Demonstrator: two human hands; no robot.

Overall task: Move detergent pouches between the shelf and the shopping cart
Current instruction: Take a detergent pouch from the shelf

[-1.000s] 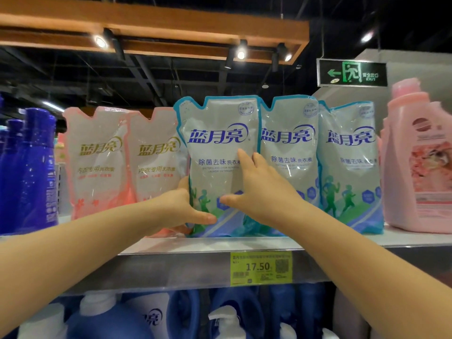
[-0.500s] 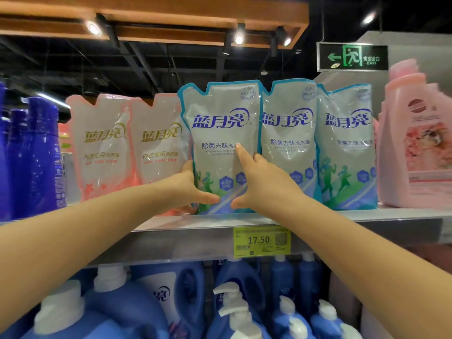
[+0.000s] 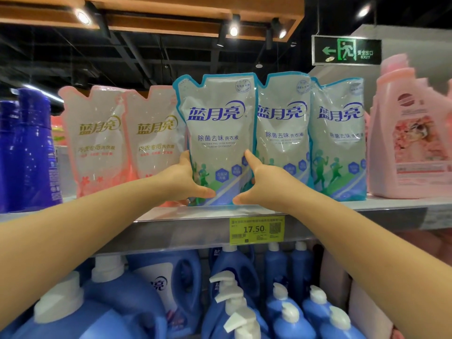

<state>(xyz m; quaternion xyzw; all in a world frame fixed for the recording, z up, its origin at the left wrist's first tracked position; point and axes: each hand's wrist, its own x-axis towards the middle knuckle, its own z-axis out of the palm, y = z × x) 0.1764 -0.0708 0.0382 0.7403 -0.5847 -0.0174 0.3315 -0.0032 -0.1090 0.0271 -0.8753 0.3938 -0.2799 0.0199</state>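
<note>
The left hand (image 3: pixel 186 182) and right hand (image 3: pixel 259 184) clamp the front blue pouch (image 3: pixel 217 123) by its lower sides: thumbs lie across its face, and the fingers (image 3: pixel 249 157) curl round its edges. The pouch stands upright between them, its base at the front of the shelf (image 3: pixel 171 214). Just right of the right fingers stand two more blue pouches (image 3: pixel 283 133); left of the left fingers stand pink pouches (image 3: pixel 97 138).

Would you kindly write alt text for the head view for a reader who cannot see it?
A left hand and right hand grip the sides of a blue-edged detergent pouch standing on a shelf, between pink pouches and two matching blue ones.
</note>
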